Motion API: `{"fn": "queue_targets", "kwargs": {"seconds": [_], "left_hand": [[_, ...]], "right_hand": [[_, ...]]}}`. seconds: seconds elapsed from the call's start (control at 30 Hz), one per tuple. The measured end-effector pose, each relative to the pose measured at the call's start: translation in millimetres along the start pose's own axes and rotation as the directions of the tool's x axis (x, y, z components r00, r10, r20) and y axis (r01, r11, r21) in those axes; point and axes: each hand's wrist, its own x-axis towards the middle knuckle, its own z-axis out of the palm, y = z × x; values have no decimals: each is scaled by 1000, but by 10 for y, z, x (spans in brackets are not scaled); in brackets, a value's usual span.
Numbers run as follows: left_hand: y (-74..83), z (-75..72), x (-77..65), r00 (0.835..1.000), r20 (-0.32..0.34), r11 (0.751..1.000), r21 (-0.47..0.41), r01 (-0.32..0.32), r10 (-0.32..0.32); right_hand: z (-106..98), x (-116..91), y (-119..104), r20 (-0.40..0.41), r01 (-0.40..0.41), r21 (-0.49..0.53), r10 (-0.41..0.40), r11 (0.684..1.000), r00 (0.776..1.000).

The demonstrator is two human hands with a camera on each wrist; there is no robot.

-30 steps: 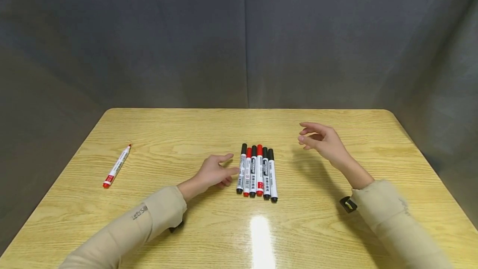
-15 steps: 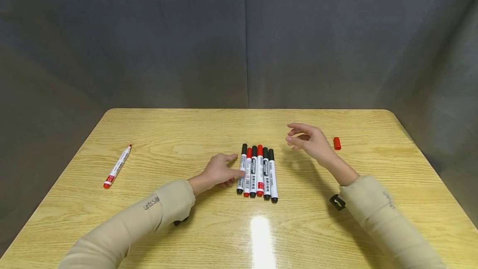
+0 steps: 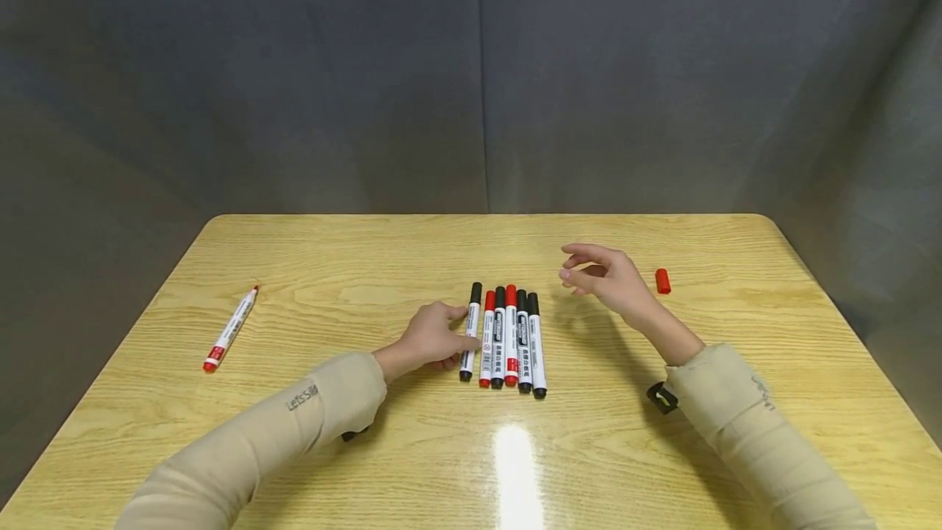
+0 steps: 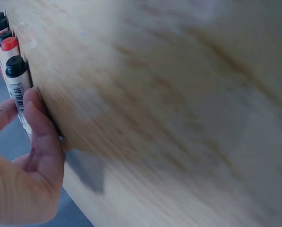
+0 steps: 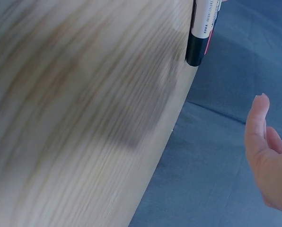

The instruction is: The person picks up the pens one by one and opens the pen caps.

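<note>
My left hand (image 3: 429, 336) pinches a black-capped marker (image 3: 472, 319) between thumb and fingers, at the left end of a row of markers. A narrow gap parts it from the others; in the left wrist view the fingers (image 4: 44, 130) lie on both sides of its barrel. Beside it lie several capped markers, among them a red one (image 3: 487, 350) and a black one (image 3: 537, 350). My right hand (image 3: 611, 280) hovers to the right of the row, fingers loosely bent and holding nothing. The right wrist view shows a black marker end (image 5: 195, 49) apart from that hand.
An uncapped red marker (image 3: 234, 325) lies at the left of the wooden table (image 3: 353, 260), tip pointing away. Its colour matches a loose red cap (image 3: 663, 281) behind the right hand, on the right side. A dark cloth (image 3: 331, 88) hangs behind the table.
My left hand has reached right, taken hold of the leftmost black marker and shifted it slightly left from the row. The right hand has moved left, uncovering the red cap.
</note>
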Motion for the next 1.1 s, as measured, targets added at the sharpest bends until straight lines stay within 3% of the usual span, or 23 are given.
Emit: {"fn": "queue_targets", "kwargs": {"seconds": [0.27, 0.5, 0.63, 0.87, 1.1], "left_hand": [[22, 3, 33, 999, -16, 999, -6, -35, 35], [29, -53, 4, 999, -25, 994, -101, -41, 39], [50, -96, -38, 995, -47, 987, -134, -93, 88], [133, -145, -163, 967, -118, 964, -114, -239, 226], [222, -147, -273, 933, -155, 933, -105, -343, 326]], "right_hand": [[6, -12, -7, 14, -1, -12, 1, 1000, 1000], [-5, -29, -16, 17, -4, -22, 4, 1000, 1000], [-9, -30, -28, 18, -4, -21, 4, 1000, 1000], [0, -28, -88, 11, 11, -9, -11, 1000, 1000], [77, 18, -187, 0, 48, 15, -48, 999, 999]]}}
